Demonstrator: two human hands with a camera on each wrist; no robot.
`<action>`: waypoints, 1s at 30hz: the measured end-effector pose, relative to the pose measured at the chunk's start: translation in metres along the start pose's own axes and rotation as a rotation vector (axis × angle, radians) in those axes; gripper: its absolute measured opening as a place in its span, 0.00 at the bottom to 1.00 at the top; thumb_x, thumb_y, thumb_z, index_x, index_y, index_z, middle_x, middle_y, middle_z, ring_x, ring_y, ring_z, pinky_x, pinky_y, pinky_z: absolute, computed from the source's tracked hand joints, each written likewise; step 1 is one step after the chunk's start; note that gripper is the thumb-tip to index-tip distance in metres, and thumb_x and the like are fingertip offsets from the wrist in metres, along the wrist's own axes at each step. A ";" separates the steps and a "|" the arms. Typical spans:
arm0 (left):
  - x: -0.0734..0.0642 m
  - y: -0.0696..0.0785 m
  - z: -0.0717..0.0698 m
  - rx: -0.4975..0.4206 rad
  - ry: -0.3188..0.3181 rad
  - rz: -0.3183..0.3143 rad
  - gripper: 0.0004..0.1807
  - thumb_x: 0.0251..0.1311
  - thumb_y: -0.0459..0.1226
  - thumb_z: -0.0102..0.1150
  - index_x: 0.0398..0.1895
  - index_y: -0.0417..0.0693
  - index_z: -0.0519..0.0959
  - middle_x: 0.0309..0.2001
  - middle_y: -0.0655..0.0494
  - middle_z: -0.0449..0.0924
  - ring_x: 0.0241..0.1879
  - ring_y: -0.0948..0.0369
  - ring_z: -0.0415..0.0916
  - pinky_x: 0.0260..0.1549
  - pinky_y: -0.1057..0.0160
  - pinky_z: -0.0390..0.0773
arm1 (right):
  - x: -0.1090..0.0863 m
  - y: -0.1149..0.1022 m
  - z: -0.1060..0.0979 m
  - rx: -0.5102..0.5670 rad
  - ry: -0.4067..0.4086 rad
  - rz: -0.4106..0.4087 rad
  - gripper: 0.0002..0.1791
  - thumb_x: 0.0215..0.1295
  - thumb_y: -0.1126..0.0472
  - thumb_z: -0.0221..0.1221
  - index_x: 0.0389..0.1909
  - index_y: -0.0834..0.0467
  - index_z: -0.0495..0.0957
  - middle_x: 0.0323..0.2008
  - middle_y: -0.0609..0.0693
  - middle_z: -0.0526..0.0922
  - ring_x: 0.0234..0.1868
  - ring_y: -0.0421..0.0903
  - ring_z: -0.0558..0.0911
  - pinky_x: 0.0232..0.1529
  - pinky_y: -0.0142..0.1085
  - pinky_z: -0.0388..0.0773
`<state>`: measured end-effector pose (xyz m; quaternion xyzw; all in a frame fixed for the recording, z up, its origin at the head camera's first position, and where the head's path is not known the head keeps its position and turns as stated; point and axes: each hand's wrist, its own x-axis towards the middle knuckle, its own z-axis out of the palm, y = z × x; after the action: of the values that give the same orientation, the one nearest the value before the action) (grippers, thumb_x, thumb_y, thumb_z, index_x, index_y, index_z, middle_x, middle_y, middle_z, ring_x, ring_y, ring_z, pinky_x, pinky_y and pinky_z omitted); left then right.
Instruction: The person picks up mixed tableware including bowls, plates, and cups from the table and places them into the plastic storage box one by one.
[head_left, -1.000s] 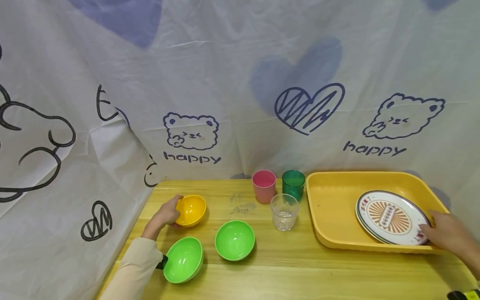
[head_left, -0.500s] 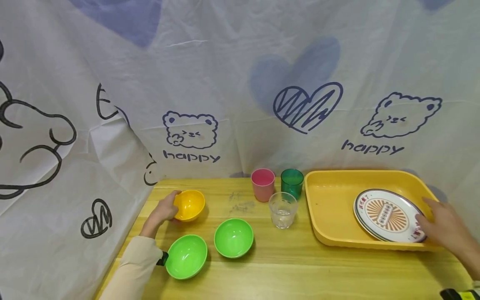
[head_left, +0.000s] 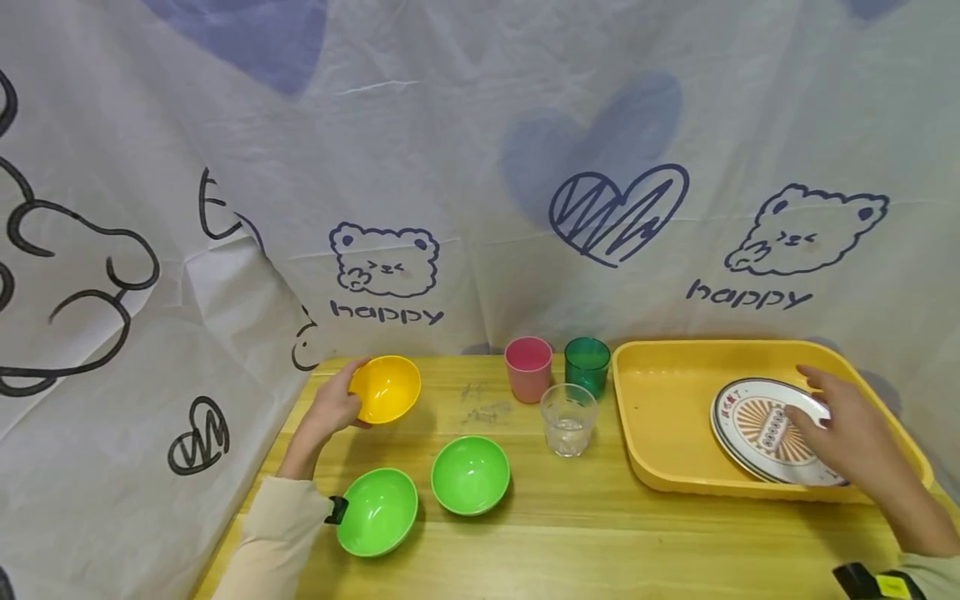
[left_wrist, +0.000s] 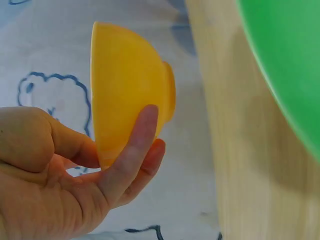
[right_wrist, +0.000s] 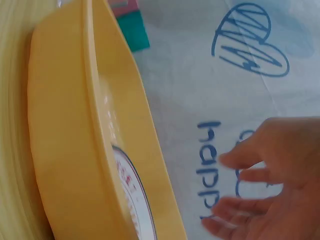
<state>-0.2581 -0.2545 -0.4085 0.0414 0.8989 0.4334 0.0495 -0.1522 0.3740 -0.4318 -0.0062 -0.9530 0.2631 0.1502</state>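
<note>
My left hand (head_left: 335, 403) pinches the yellow bowl (head_left: 391, 390) by its rim, thumb inside and fingers against the outer wall. In the left wrist view the bowl (left_wrist: 129, 85) hangs raised off the wooden table, its foot toward the tabletop. Over the yellow tray (head_left: 667, 433) hovers my right hand (head_left: 855, 433), fingers spread and holding nothing. Below it, stacked white plates (head_left: 765, 425) with an orange sunburst pattern lie in the tray, partly covered by the hand in the head view.
Two green bowls (head_left: 470, 476) stand at the front left; one (head_left: 377, 512) is close under my left wrist. A pink cup (head_left: 528, 371), a dark green cup (head_left: 587, 367) and a clear cup (head_left: 568, 421) stand left of the tray. A printed cloth (head_left: 480, 167) hangs behind the table.
My left hand has lifted the yellow bowl up from the table. My right hand has let go of the plates' edge and moved left and up above them.
</note>
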 end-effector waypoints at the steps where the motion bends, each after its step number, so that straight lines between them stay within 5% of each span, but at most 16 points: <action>1: -0.001 0.003 0.002 -0.015 0.008 0.016 0.41 0.55 0.14 0.36 0.77 0.34 0.56 0.72 0.23 0.54 0.50 0.29 0.76 0.25 0.55 0.88 | 0.000 -0.004 0.002 0.025 0.002 -0.011 0.36 0.69 0.67 0.61 0.72 0.77 0.57 0.61 0.81 0.65 0.56 0.78 0.69 0.49 0.72 0.73; 2: -0.002 0.007 0.003 -0.032 0.012 0.030 0.40 0.57 0.15 0.35 0.78 0.34 0.56 0.72 0.23 0.54 0.51 0.29 0.76 0.26 0.55 0.88 | 0.000 -0.009 0.004 0.051 0.009 -0.023 0.36 0.70 0.67 0.61 0.72 0.75 0.57 0.62 0.79 0.66 0.57 0.77 0.69 0.49 0.70 0.74; 5: -0.004 0.015 0.008 -0.085 0.005 0.075 0.38 0.61 0.16 0.34 0.78 0.35 0.54 0.73 0.24 0.54 0.54 0.29 0.75 0.28 0.55 0.88 | -0.002 -0.022 0.011 0.125 0.033 -0.068 0.35 0.71 0.65 0.61 0.74 0.71 0.59 0.64 0.75 0.69 0.58 0.72 0.71 0.54 0.39 0.83; 7: -0.005 0.021 0.012 -0.114 -0.011 0.103 0.37 0.64 0.17 0.34 0.79 0.36 0.53 0.73 0.24 0.54 0.54 0.30 0.75 0.31 0.54 0.89 | -0.002 -0.033 0.015 0.166 0.054 -0.101 0.34 0.72 0.64 0.61 0.74 0.69 0.61 0.65 0.73 0.70 0.58 0.70 0.73 0.49 0.18 0.75; 9: -0.006 0.027 0.016 -0.142 -0.021 0.122 0.37 0.65 0.17 0.33 0.80 0.36 0.52 0.73 0.24 0.54 0.54 0.30 0.76 0.33 0.53 0.89 | -0.002 -0.043 0.020 0.214 0.068 -0.131 0.34 0.72 0.63 0.61 0.74 0.68 0.62 0.64 0.72 0.71 0.58 0.69 0.74 0.43 0.07 0.62; 21: -0.014 0.053 0.051 -0.322 -0.015 0.152 0.34 0.72 0.22 0.35 0.81 0.44 0.53 0.67 0.27 0.63 0.53 0.35 0.78 0.39 0.46 0.87 | 0.006 -0.100 0.052 0.424 0.067 -0.162 0.33 0.74 0.59 0.61 0.76 0.59 0.63 0.65 0.64 0.74 0.63 0.62 0.75 0.51 0.12 0.67; 30: -0.015 0.081 0.089 -0.463 -0.041 0.256 0.32 0.73 0.21 0.37 0.79 0.42 0.58 0.63 0.31 0.69 0.48 0.41 0.81 0.36 0.51 0.88 | 0.011 -0.136 0.076 0.612 0.028 -0.175 0.33 0.75 0.61 0.60 0.77 0.56 0.62 0.66 0.61 0.74 0.65 0.59 0.75 0.54 0.17 0.73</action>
<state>-0.2297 -0.1374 -0.3991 0.1509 0.7620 0.6294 0.0205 -0.1755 0.2200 -0.4223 0.1176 -0.8243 0.5235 0.1805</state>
